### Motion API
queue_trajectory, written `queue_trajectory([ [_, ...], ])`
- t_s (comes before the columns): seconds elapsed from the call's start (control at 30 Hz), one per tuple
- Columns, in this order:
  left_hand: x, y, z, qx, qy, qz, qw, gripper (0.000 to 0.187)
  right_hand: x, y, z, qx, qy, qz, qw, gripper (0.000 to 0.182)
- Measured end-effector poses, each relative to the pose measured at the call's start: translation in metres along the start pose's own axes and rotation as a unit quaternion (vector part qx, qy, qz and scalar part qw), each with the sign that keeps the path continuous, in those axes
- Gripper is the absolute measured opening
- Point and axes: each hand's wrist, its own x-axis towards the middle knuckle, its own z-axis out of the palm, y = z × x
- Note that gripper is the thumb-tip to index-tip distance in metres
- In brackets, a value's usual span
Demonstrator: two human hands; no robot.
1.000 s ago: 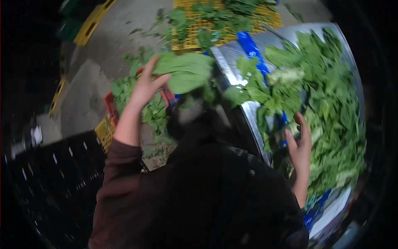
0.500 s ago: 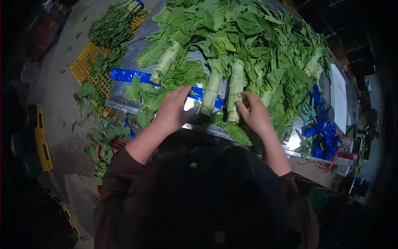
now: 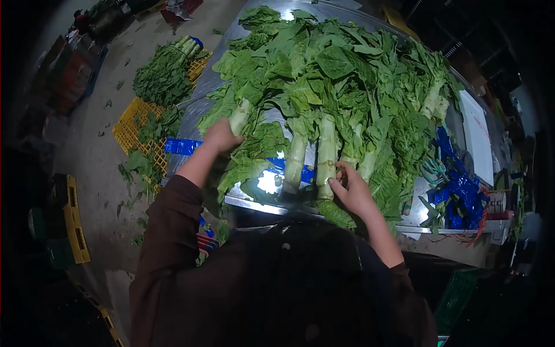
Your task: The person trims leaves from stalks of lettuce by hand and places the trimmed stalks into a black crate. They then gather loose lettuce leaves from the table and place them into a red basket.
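Observation:
Leafy celtuce stalks lie on the metal table, their thick pale stems pointing toward me. My left hand (image 3: pixel 221 136) is closed round the butt of the leftmost celtuce (image 3: pixel 239 117). My right hand (image 3: pixel 354 191) rests against the right side of another celtuce (image 3: pixel 326 156), thumb and fingers apart, not wrapped round it. Between my hands lies a further celtuce (image 3: pixel 296 153). Beneath the stems a blue strip (image 3: pixel 182 146) runs across the table, partly hidden by leaves. More celtuce (image 3: pixel 367 162) lies right of my right hand.
A tangle of blue strips (image 3: pixel 462 194) sits at the table's right end, near a white board (image 3: pixel 476 136). On the floor to the left, a bundle of leafy stalks (image 3: pixel 165 72) rests by yellow crates (image 3: pixel 136 124). The metal table edge (image 3: pixel 254 203) is close to my body.
My left hand has moved left and away from me, from beside the middle stem onto the leftmost celtuce, and closed on it. My right hand stays by the same stem. The view has shifted.

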Motion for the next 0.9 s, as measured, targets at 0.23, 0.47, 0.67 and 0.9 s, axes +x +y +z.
queue_trajectory([
  [0.23, -0.017, 0.030, -0.058, -0.526, -0.219, -0.037, 0.821, 0.048, 0.012, -0.003, -0.016, 0.017, -0.079, 0.022, 0.997, 0.049],
  [0.47, -0.093, 0.066, -0.071, -0.698, -0.221, 0.072, 0.677, 0.045, 0.052, -0.052, -0.029, 0.196, -0.025, -0.057, 0.979, 0.060],
  [0.67, -0.120, 0.086, -0.047, -0.373, -0.025, 0.201, 0.906, 0.069, 0.154, -0.130, -0.009, 0.650, -0.103, -0.007, 0.753, 0.055],
  [0.9, -0.106, 0.079, -0.003, -0.570, -0.198, 0.113, 0.790, 0.075, 0.180, -0.121, 0.008, 0.612, 0.003, 0.018, 0.791, 0.059],
])
